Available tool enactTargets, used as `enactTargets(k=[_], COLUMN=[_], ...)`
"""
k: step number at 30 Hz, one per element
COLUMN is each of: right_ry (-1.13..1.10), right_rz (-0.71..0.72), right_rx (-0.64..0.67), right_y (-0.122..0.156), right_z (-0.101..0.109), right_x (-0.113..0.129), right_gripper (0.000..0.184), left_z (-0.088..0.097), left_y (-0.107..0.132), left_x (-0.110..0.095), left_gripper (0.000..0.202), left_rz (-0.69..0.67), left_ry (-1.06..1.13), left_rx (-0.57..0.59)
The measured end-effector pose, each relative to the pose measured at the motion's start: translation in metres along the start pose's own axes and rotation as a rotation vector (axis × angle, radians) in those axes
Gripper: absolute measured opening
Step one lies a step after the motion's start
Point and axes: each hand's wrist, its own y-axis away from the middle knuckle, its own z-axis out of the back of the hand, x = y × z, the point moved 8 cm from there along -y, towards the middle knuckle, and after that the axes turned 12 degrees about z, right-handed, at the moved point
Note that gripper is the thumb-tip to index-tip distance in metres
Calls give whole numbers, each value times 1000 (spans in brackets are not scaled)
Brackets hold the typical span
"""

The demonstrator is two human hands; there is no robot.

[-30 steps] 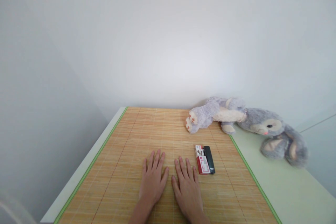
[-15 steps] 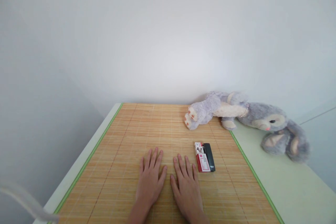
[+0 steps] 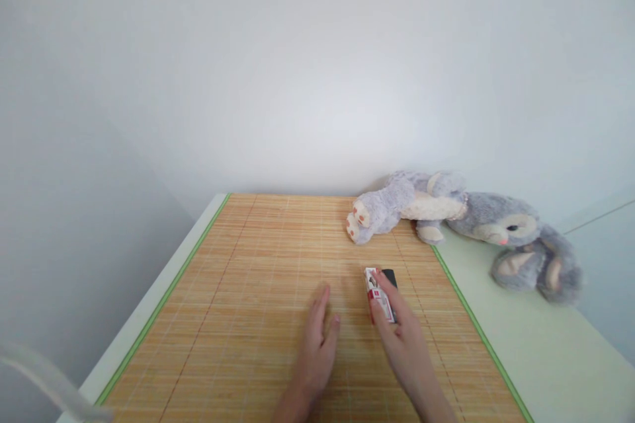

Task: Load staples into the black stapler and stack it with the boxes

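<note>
My right hand (image 3: 407, 345) hovers over or touches a small red and white box (image 3: 370, 278), which looks like a staple box. Its thumb and fingers are apart, partly covering the box. Against the box's right side lies a black stapler (image 3: 390, 275), largely hidden behind the same hand. Whether the fingertips press on either thing, I cannot tell. To the left, my left hand (image 3: 315, 351) is turned on edge over the bamboo mat (image 3: 248, 317), thumb apart from the fingers, holding nothing.
A grey plush rabbit (image 3: 431, 205) lies along the back right, partly on the mat and partly on the pale tabletop (image 3: 536, 344). Behind the table rises a white wall (image 3: 317, 79). A blurred pale curved strip (image 3: 49, 380) shows at the lower left.
Both hands lay flat, palms down, on the mat; they have lifted and turned. My right hand has moved right onto the box and stapler, and my left hand has shifted right.
</note>
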Motion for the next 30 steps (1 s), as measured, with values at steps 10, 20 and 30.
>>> enactTargets(k=[10,20,30], right_ry=[-144,-300,-6], right_rz=[-251,-130,-41], right_rx=[-194,-18,-77], right_y=[-8,7,-24], right_z=[17,-122,-93], right_x=[-94,-35,-49], right_gripper=[61,62,54], left_z=[-105,31,53], left_y=[-33,-30,-19], left_x=[-37,20,3], left_gripper=[81,68,68], left_rz=[144,185,44], left_ry=[458,162,3], left_rx=[270,-42,-183])
